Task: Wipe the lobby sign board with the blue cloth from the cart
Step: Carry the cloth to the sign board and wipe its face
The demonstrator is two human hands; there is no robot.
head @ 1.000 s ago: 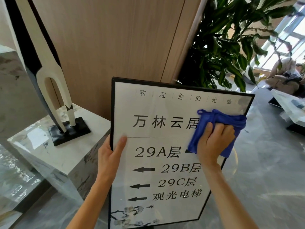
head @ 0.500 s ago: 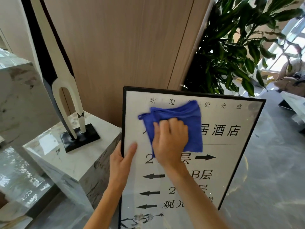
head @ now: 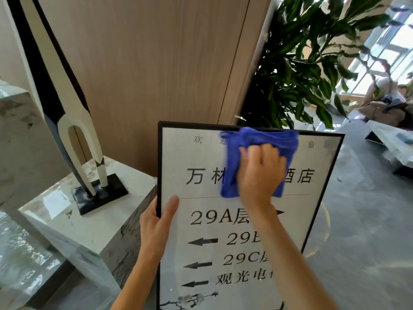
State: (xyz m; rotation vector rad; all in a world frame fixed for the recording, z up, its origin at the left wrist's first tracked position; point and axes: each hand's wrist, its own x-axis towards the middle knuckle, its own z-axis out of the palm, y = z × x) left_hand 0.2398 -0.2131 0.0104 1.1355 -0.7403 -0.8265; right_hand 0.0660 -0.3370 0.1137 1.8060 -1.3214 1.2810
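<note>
Head view: you are mid-wipe. Your right hand (head: 260,173) presses the blue cloth (head: 268,139) flat on the upper part of the sign board (head: 201,220), fingers (head: 266,153) together and curled over the bunched cloth; folds spill above the knuckles to the top frame. Your left hand (head: 156,227) clamps the board's left edge, thumb (head: 172,206) on the face, other fingers hidden behind the frame. Below your palm the arrow rows look unwiped, though that's a judgement. Next move calls for firm strokes downward, left hand bracing against tilt.
</note>
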